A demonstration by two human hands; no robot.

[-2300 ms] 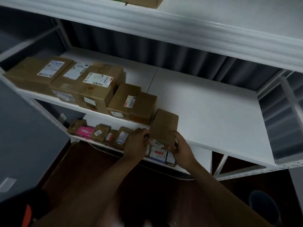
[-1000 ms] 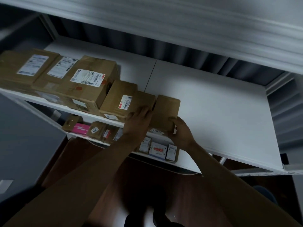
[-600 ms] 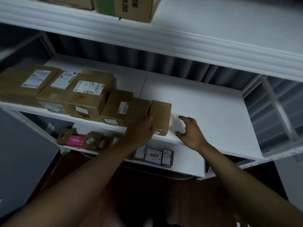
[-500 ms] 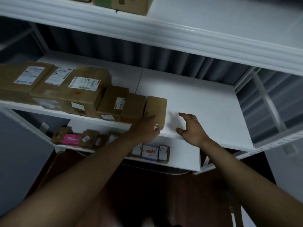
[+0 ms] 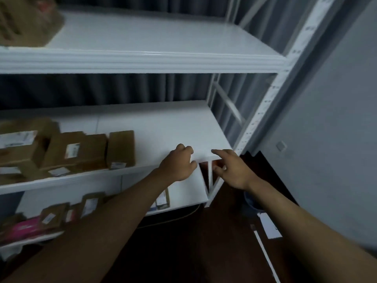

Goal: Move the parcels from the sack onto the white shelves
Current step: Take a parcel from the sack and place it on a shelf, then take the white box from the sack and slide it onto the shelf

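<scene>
Both hands have let go of the parcel (image 5: 120,149), which now stands at the row's right end on the middle shelf (image 5: 173,127), left of centre. Left hand (image 5: 177,164) loosely curled, right hand (image 5: 232,170) spread, both empty; the sack is out of view, so another fetch likely follows.

The white shelves (image 5: 169,127) stand in three levels. On the middle level a row of brown cardboard parcels (image 5: 85,150) lies at 9 o'clock, touching each other, some with white labels. Smaller parcels (image 5: 55,215) lie on the lowest level at 8 o'clock.
</scene>
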